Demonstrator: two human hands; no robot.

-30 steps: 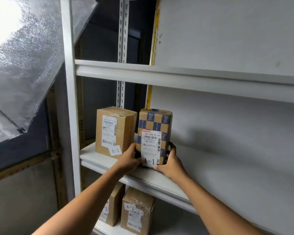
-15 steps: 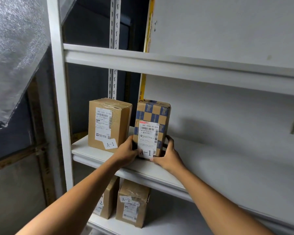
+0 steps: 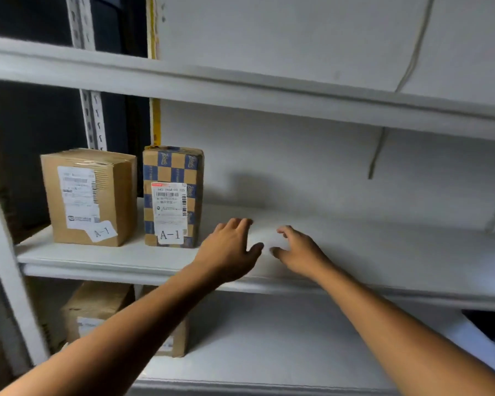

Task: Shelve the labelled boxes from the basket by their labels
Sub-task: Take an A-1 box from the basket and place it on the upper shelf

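A blue-and-tan checkered box (image 3: 172, 178) labelled A-1 stands upright on the middle white shelf (image 3: 383, 252). Just left of it stands a plain brown box (image 3: 89, 195), also labelled A-1. My left hand (image 3: 229, 250) hovers to the right of the checkered box, fingers spread, holding nothing. My right hand (image 3: 297, 252) is beside it, also with fingers apart and nothing in it. Neither hand touches a box. The basket is out of view.
Two brown boxes (image 3: 97, 310) sit on the lower shelf (image 3: 269, 352), partly hidden by my left forearm. An upper shelf (image 3: 269, 92) runs overhead. A white upright post (image 3: 9, 281) stands at the left. A cord (image 3: 377, 155) hangs on the back wall.
Both hands have let go of the checkered A-1 box and moved right, away from it. The box stays standing beside the brown one. The view has shifted right.
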